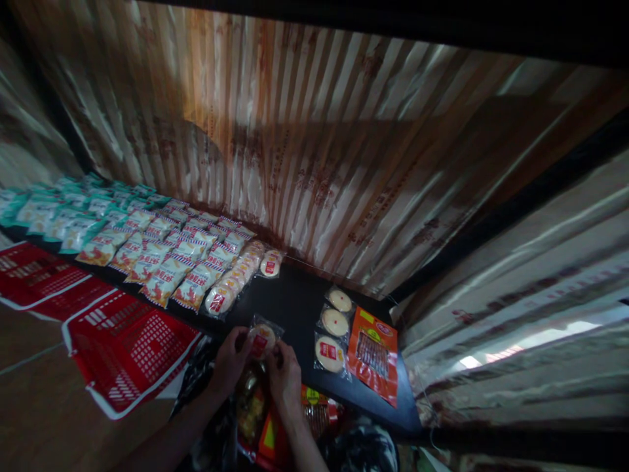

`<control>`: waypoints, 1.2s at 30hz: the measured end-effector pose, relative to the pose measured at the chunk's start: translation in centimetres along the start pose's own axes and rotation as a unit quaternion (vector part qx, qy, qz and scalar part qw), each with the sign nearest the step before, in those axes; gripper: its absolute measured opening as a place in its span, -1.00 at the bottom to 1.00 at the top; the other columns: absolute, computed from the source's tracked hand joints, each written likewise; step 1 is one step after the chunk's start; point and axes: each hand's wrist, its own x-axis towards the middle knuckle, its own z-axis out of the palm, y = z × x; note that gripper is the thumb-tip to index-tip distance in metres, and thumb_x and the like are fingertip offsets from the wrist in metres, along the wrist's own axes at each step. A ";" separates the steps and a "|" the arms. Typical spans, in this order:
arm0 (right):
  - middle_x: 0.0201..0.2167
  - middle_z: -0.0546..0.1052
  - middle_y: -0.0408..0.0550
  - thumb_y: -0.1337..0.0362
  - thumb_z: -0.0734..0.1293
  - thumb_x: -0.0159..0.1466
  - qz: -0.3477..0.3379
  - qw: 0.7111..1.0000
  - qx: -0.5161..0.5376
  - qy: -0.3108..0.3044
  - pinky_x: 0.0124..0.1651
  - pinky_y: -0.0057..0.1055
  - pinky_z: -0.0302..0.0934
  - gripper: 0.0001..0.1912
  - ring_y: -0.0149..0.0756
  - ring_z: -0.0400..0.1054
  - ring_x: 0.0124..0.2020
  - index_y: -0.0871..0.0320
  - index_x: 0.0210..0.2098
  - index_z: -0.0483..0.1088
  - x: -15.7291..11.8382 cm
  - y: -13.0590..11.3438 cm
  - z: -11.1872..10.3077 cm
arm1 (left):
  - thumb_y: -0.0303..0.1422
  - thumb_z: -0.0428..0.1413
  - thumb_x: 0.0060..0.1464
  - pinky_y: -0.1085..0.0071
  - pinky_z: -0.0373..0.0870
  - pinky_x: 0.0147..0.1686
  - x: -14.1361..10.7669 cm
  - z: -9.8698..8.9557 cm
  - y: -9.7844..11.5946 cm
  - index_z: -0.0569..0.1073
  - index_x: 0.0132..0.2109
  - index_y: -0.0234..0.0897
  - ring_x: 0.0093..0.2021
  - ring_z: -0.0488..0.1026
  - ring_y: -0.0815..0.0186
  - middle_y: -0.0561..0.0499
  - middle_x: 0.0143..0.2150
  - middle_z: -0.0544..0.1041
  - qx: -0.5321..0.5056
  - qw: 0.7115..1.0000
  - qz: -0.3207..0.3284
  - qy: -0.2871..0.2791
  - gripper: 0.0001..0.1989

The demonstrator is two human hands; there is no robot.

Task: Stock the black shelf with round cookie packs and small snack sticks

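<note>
In front of me, a round pastry in a clear wrapper (262,341) with a red label is held between my two hands. My left hand (232,357) pinches the wrapper's left edge, while my right hand (284,380) grips its right side. Beyond them on the dark shelf (289,298) lies an overlapping row of similar wrapped pastries (234,282), with a single pastry (270,263) at its far end. Three more wrapped pastries (336,322) form a column to the right, beside an orange snack packet (373,354).
White snack bags (167,278) and green bags (73,219) fill the shelf's left part. Red baskets (130,347) stand on the floor at left. Below my hands are more orange packets (314,412). A pleated plastic sheet (295,131) hangs behind the shelf.
</note>
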 end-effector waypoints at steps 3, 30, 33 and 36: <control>-0.40 0.48 -0.02 0.18 0.22 0.17 0.003 1.000 -0.010 0.008 -0.31 -0.41 0.25 -0.71 -0.27 0.37 -0.39 0.18 -0.22 0.46 1.0 0.4 0.4 | -0.24 0.18 -0.15 0.38 0.31 -0.24 0.8 0.4 0.2 0.42 -0.33 -0.22 -0.30 0.43 0.20 0.01 -0.35 0.50 0.018 1.000 0.009 -0.009 -0.79; -0.23 0.50 0.09 0.23 0.16 0.20 -0.048 0.981 -0.182 0.044 -0.13 -0.35 0.20 -0.65 -0.18 0.34 -0.18 0.25 -0.11 0.38 8.5 2.1 4.0 | -0.41 -0.13 0.07 0.23 0.41 -0.13 7.1 3.8 -3.0 0.31 -0.03 -0.36 -0.11 0.44 0.22 -0.17 -0.10 0.45 0.140 0.955 0.253 0.058 -0.67; -0.19 0.50 0.10 0.23 0.15 0.20 -0.042 0.983 -0.173 0.046 -0.12 -0.35 0.19 -0.62 -0.18 0.34 -0.17 0.28 -0.07 0.35 9.3 2.0 4.3 | -0.46 -0.15 0.07 0.23 0.40 -0.09 7.7 4.1 -3.2 0.29 0.01 -0.36 -0.03 0.39 0.22 -0.19 -0.03 0.41 0.170 0.943 0.283 0.044 -0.65; -0.19 0.50 0.09 0.24 0.16 0.18 -0.027 0.986 -0.157 0.044 -0.13 -0.35 0.19 -0.60 -0.17 0.33 -0.18 0.29 -0.05 0.33 10.2 1.7 4.5 | -0.49 -0.14 0.04 0.19 0.34 0.01 8.5 4.5 -3.8 0.30 0.00 -0.35 0.07 0.32 0.20 -0.19 0.03 0.36 0.211 0.927 0.308 0.043 -0.64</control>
